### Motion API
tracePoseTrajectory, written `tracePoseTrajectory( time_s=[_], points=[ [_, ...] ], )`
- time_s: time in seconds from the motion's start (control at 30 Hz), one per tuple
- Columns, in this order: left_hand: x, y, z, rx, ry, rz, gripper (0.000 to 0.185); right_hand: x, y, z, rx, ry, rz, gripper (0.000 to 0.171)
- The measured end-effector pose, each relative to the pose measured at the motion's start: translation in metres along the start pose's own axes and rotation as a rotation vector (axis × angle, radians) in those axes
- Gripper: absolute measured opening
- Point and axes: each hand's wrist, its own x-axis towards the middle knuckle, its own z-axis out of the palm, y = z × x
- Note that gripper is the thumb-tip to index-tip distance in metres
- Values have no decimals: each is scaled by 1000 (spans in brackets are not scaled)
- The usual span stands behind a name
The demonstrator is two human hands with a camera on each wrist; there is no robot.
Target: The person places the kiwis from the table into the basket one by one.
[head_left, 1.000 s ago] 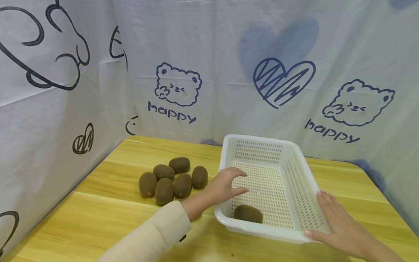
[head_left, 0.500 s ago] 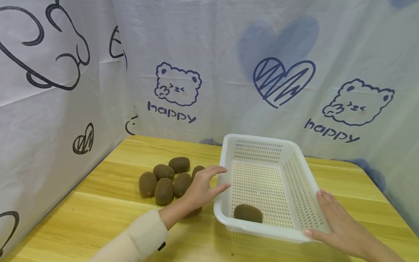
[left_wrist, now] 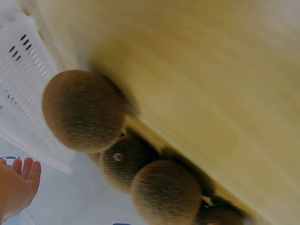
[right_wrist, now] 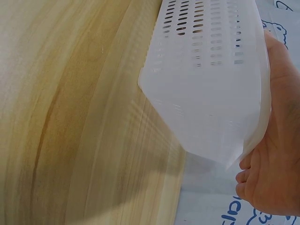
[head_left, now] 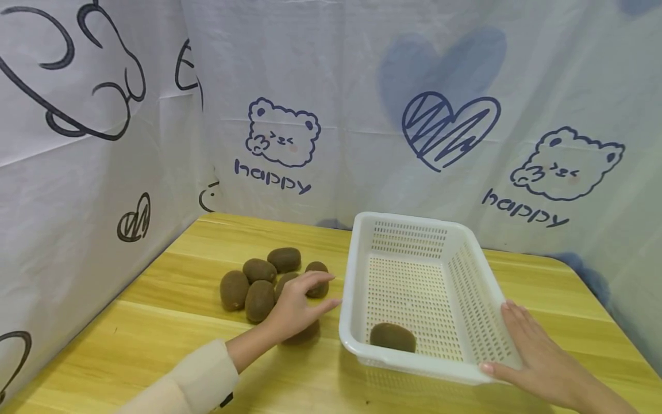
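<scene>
I see my left hand (head_left: 296, 307) over the cluster of kiwis (head_left: 258, 282) on the tabletop (head_left: 155, 322), just left of the white basket (head_left: 468, 253). Its fingers are spread and relaxed, holding nothing, and they reach toward the kiwi nearest the basket (head_left: 318, 267), which lies just past the fingertips. That fruit's long axis I cannot tell. One kiwi (head_left: 393, 337) sits inside the basket at its near end. My right hand (head_left: 535, 356) lies flat against the basket's right wall, fingers straight, well apart from the cluster, so my left hand is much nearer
</scene>
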Motion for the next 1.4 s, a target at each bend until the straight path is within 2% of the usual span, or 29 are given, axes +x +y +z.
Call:
tracePoseTrajectory(
  time_s=[0.3, 0.5, 0.63, 0.83, 1.0, 1.4],
  points=[
    [-21, -8, -10, -7, -82, -61, 43, 0, 0, 1, -9, 0, -7, 101],
    [-34, -18, -14, -3, -99, -75, 45, 0, 0, 1, -13, 7, -13, 101],
    [-41, -23, -17, -19, -105, -130, 47, 0, 0, 1, -7, 2, -9, 101],
    [-50, -28, -18, -74, -123, -228, 53, 0, 0, 1, -7, 7, -12, 100],
    [-55, -31, -18, -81, -151, -282, 58, 0, -1, 1, 3, -2, -3, 101],
    [-65, -38, -19, -82, -199, -329, 63, 0, 0, 1, -6, 14, -12, 101]
  ],
)
